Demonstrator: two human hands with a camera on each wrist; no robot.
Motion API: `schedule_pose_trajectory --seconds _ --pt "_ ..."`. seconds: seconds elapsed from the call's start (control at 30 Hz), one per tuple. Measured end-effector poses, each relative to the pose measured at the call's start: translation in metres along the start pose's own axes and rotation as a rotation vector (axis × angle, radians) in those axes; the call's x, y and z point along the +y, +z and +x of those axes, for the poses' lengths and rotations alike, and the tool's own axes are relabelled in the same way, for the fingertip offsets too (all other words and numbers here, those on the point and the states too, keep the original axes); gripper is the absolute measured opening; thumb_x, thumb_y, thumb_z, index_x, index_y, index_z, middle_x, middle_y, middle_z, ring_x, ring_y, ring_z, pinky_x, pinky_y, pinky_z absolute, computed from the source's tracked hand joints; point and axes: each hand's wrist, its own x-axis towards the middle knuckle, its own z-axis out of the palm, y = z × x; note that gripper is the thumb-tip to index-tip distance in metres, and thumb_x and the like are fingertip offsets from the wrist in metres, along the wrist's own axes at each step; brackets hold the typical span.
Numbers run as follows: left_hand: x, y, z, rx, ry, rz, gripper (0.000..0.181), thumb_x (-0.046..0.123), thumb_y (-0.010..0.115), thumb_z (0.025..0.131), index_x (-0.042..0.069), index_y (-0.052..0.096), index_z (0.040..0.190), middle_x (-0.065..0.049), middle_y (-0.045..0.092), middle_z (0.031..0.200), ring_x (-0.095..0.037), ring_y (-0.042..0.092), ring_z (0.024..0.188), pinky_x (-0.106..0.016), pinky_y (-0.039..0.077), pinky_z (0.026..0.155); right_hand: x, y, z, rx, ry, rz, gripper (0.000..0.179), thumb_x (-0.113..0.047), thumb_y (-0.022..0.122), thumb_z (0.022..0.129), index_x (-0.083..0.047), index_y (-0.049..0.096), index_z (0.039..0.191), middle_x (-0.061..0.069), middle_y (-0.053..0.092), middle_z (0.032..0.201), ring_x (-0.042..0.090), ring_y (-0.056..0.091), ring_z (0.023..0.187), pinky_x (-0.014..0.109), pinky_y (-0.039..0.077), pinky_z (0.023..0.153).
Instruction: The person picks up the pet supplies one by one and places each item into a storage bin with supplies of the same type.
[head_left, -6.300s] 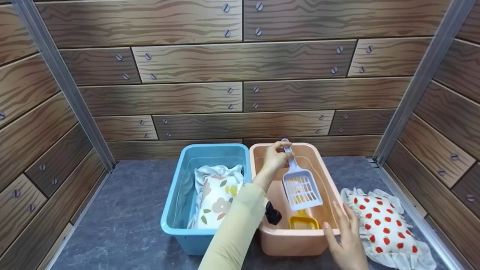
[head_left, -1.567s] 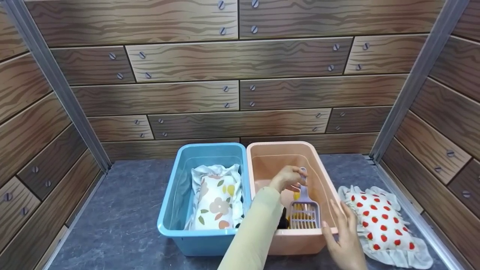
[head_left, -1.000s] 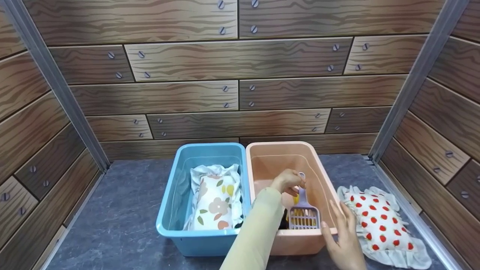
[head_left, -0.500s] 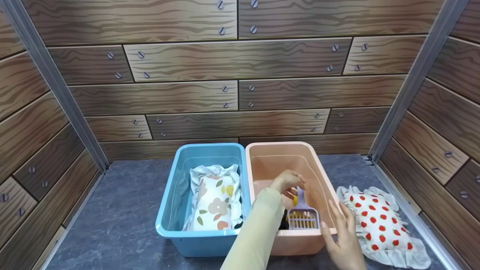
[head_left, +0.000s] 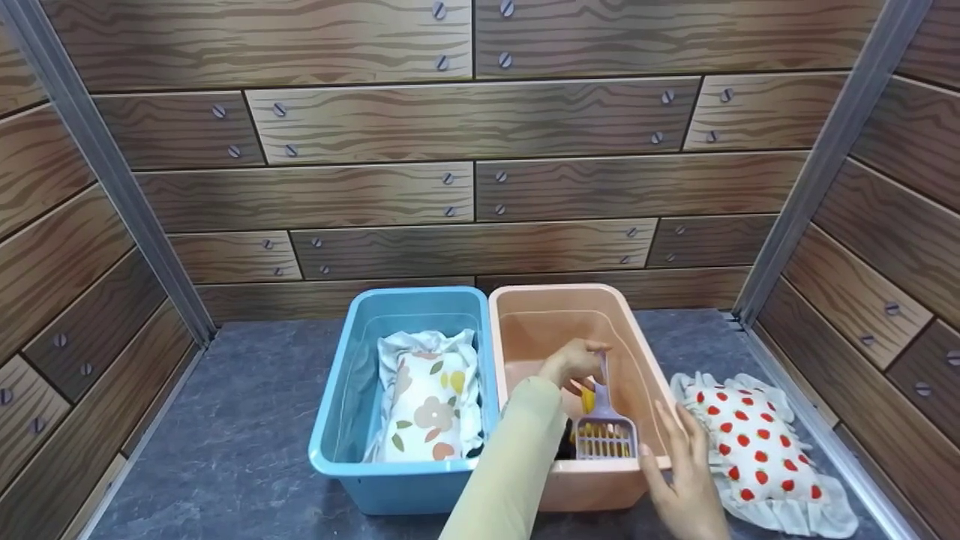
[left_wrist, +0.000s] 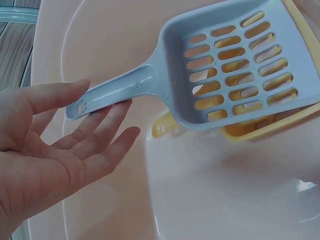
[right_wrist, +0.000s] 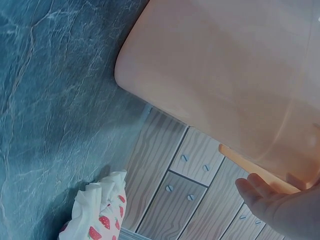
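The blue scoop (left_wrist: 235, 65) is laid on the yellow scoop (left_wrist: 260, 127) inside the pink tub (head_left: 517, 300); its handle is only touched by the spread left fingers (left_wrist: 107, 117), not yet let go

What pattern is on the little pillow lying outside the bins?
Red strawberries on white, with a white frill: the pillow shows best in the head view.

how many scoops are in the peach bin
2. The lilac slotted scoop lies on top, its handle at the left hand's fingertips; the yellow scoop sits under it. More may be hidden.
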Motion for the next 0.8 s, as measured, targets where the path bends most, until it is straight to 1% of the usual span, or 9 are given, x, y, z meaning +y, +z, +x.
schedule_pose_trajectory --seconds 0.07,0.1,0.27,0.33,0.57,0.63,0.8 --pt "-0.0005 -0.0002 0.0003 0.000 0.001 0.001 0.061 -0.004 0.061 0.084 0.023 0.056 0.139 -0.006 0.072 0.090 -0.034 0.070 0.093 -0.047 0.057 0.084 -0.0004 -0.0002 -0.0001 -0.008 0.005 -0.007 0.059 -0.002 0.062 0.090 -0.004 0.043 0.146 0.027 0.028 0.146 0.050 0.037 0.127 0.076 0.033 0.091" --pt "-0.0006 -0.0003 0.0004 0.002 0.000 -0.005 0.060 -0.003 0.062 0.085 0.022 0.057 0.138 -0.004 0.071 0.092 -0.034 0.070 0.094 -0.047 0.056 0.085 -0.0006 -0.0002 -0.0002 -0.010 0.009 -0.008 0.059 -0.003 0.062 0.090 -0.005 0.042 0.146 0.026 0.028 0.147 0.050 0.036 0.128 0.076 0.033 0.092" --pt "-0.0006 0.0005 -0.0009 0.020 -0.001 -0.056 0.048 0.004 0.069 0.084 0.016 0.060 0.130 0.000 0.064 0.101 -0.037 0.069 0.094 -0.051 0.055 0.086 0.0000 -0.0001 0.0000 -0.010 0.012 -0.003 0.060 -0.002 0.063 0.089 -0.005 0.042 0.146 0.026 0.028 0.147 0.049 0.035 0.128 0.077 0.032 0.092" --pt "-0.0002 0.0004 -0.0022 0.023 -0.002 -0.066 0.046 0.005 0.070 0.084 0.014 0.060 0.128 -0.001 0.063 0.102 -0.038 0.069 0.095 -0.052 0.054 0.086 0.0001 -0.0001 0.0001 -0.006 0.007 0.001 0.060 -0.002 0.063 0.089 -0.005 0.043 0.146 0.026 0.028 0.147 0.049 0.035 0.129 0.077 0.032 0.092" --pt "0.0021 0.0013 -0.0066 0.011 -0.029 -0.116 0.047 0.006 0.068 0.085 0.014 0.054 0.129 0.001 0.058 0.125 -0.041 0.066 0.099 -0.055 0.050 0.092 0.0015 0.0015 -0.0002 0.023 -0.017 0.002 0.060 0.000 0.065 0.087 -0.005 0.046 0.144 0.025 0.031 0.145 0.045 0.037 0.128 0.069 0.037 0.091" --pt "0.0022 0.0016 -0.0061 0.013 -0.033 -0.122 0.046 0.006 0.067 0.086 0.013 0.054 0.129 0.001 0.058 0.120 -0.042 0.066 0.100 -0.055 0.050 0.093 0.0018 0.0015 0.0000 0.022 -0.021 0.000 0.061 0.000 0.065 0.086 -0.005 0.045 0.144 0.025 0.031 0.145 0.046 0.037 0.127 0.070 0.037 0.090" --pt "0.0017 0.0012 -0.0052 0.008 -0.048 -0.119 0.043 0.006 0.068 0.085 0.011 0.053 0.125 -0.002 0.057 0.099 -0.043 0.065 0.103 -0.055 0.051 0.091 0.0009 0.0017 0.0006 0.019 -0.016 0.004 0.061 0.000 0.065 0.087 -0.005 0.046 0.144 0.026 0.031 0.144 0.047 0.037 0.127 0.070 0.037 0.091"
